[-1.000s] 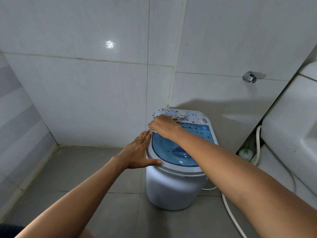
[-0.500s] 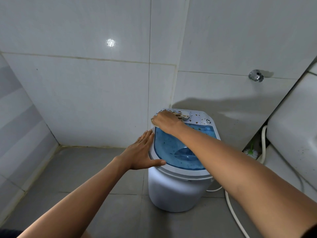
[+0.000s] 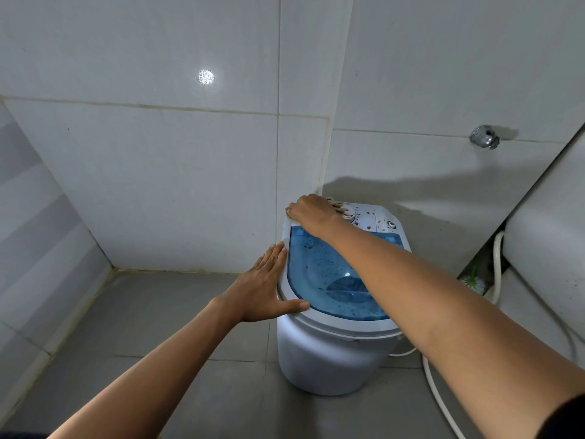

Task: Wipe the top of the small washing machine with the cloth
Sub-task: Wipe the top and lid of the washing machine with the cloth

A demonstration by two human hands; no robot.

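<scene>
A small white washing machine [image 3: 319,359] with a see-through blue lid [image 3: 323,274] stands on the grey floor in the wall corner. Brown specks dot its white control panel [image 3: 376,221] at the back. My right hand [image 3: 311,213] lies on the panel's far left corner with a light cloth [image 3: 336,205] under it; only the cloth's edges show past my fingers and by my thumb. My left hand [image 3: 262,288] rests flat against the machine's left rim, fingers straight, thumb on the front rim.
White tiled walls close in behind and to the left. A metal tap [image 3: 484,137] juts from the right wall. A large white fixture [image 3: 547,236] stands at the right, with a white hose [image 3: 443,397] on the floor and a green brush [image 3: 473,280] beside it.
My right hand with the cloth has slid from the panel's middle toward its far left back corner. My left hand has kept its place on the rim.
</scene>
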